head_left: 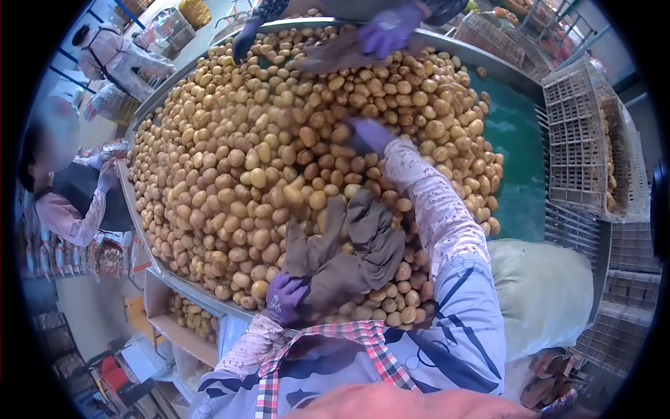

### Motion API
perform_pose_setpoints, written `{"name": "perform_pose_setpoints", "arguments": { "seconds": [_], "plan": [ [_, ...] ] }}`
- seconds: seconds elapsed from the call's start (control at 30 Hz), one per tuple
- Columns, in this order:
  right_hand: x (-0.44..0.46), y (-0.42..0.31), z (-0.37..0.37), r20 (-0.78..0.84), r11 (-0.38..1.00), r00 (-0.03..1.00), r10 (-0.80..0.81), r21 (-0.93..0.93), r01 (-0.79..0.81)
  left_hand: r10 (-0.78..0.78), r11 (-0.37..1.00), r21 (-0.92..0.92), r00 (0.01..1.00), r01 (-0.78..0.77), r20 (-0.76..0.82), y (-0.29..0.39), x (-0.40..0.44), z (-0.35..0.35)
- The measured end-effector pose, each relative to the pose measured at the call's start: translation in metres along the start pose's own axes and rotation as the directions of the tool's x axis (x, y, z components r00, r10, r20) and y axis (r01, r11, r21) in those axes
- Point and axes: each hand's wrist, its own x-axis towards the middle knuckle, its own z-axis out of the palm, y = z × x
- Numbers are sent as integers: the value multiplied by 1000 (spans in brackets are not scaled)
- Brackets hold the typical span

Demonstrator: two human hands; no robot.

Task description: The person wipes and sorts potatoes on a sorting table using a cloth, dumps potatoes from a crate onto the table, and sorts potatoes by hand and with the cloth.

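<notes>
A wide heap of small yellow-brown potatoes (237, 160) fills the metal-edged table. My left hand (285, 297), in a purple glove, is at the near edge of the heap, closed on a brown cloth (363, 251). That cloth lies crumpled over the potatoes in front of me. Farther forward, my right hand (366, 136) reaches into the middle of the heap, also gloved in purple. Motion smears its fingers, so their grip is unclear. Between my hands, some potatoes look blurred near the cloth.
Across the table, a co-worker's purple-gloved hand (387, 31) is over another brown cloth (335, 52). Another person (73, 188) is at the left side. Plastic crates (576, 140) stand at right, near a pale full sack (544, 293). A cardboard box (159, 300) holds potatoes at lower left.
</notes>
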Motion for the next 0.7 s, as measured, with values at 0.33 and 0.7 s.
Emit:
{"name": "perform_pose_setpoints", "arguments": {
  "seconds": [0.33, 0.7],
  "plan": [
    [96, 0, -13, -123, 884, 970, 212, -399, -244, 6, 999, 41, 1000, -6, 1, -8, -12, 11],
    [-68, -54, 45, -44, 889, 996, 74, -449, -86, -4, 993, -121, 997, 13, 71, -14, -3, -2]
  ]
}}
